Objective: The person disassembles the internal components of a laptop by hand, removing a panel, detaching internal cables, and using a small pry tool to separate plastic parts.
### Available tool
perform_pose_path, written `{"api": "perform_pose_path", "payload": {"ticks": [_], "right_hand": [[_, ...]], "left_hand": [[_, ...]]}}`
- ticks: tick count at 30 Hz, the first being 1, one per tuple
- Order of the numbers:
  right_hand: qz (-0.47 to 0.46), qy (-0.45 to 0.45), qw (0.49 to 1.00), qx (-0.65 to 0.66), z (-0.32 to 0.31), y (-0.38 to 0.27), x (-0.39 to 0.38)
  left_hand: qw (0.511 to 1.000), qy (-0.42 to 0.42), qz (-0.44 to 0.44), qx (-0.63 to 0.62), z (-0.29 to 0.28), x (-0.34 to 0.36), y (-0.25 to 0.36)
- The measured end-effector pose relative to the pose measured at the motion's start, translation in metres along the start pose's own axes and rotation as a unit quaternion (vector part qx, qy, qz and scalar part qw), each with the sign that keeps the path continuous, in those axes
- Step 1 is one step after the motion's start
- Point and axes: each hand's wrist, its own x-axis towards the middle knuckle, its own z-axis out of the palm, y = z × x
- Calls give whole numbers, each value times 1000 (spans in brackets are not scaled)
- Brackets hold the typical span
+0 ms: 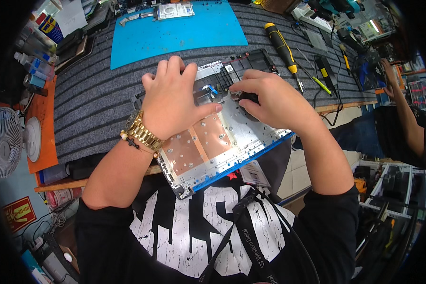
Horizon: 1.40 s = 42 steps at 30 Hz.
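Note:
A laptop chassis (pixel 246 135) with a silver inner plate, copper-coloured panels (pixel 180 151) and a blue lower edge lies tilted across the bench's front. My left hand (pixel 170 97) grips its upper left part, fingers curled over it and thumb on the plate. My right hand (pixel 270 99) is bent at the middle right of the chassis beside a small blue ribbon (pixel 212 89), index finger and thumb around a dark piece that I cannot make out.
A blue mat (pixel 175 38) with loose parts lies behind on the striped bench cover (pixel 83 113). A yellow-black screwdriver (pixel 279 45), thin tools and cables sit right. Bottles (pixel 35 64) and a white fan (pixel 4 142) stand left. Another person's arm (pixel 402 109) shows far right.

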Motion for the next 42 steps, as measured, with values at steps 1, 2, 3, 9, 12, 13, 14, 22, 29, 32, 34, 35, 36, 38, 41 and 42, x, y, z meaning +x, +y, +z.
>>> {"api": "perform_pose_path", "payload": {"ticks": [1,2,3,9,12,13,14,22,29,32,34,35,36,38,41,42], "right_hand": [[2,0,1000,1,0,0,0],[4,-1,1000,2,1,-1,0],[5,-2,1000,6,2,-1,-1],[-22,37,995,-87,14,-8,-5],[-26,44,992,-118,17,-10,-9],[-20,41,992,-119,17,-10,-9],[-20,43,992,-120,18,-11,-10],[-28,72,994,-83,5,-7,-6],[68,-22,985,157,-17,-6,-33],[25,1,990,137,-15,1,-38],[23,18,991,130,-15,3,-39],[48,26,988,144,-15,3,-40],[89,28,984,154,-15,2,-41],[130,13,970,202,-17,-2,-44],[173,-14,956,237,-18,-8,-45],[179,-23,953,244,-17,-9,-45]], "left_hand": [[1000,-1,-1,3,0,0,0],[1000,2,0,-2,0,0,0],[1000,6,1,-3,0,-1,0],[1000,8,3,4,1,0,0],[1000,7,2,6,0,-1,1],[1000,6,1,6,0,-1,1],[1000,5,1,6,0,-1,1],[1000,-3,-2,4,-1,0,1],[1000,6,-4,-7,0,-1,0],[1000,-8,-11,1,0,0,1],[1000,-9,-12,-1,-1,0,1],[1000,-10,-12,-1,-1,0,1],[1000,-11,-13,-2,-2,0,1],[1000,-10,-11,-3,-2,0,1],[1000,-4,-7,-5,-2,0,1],[1000,-4,-7,-6,-1,0,1]]}}
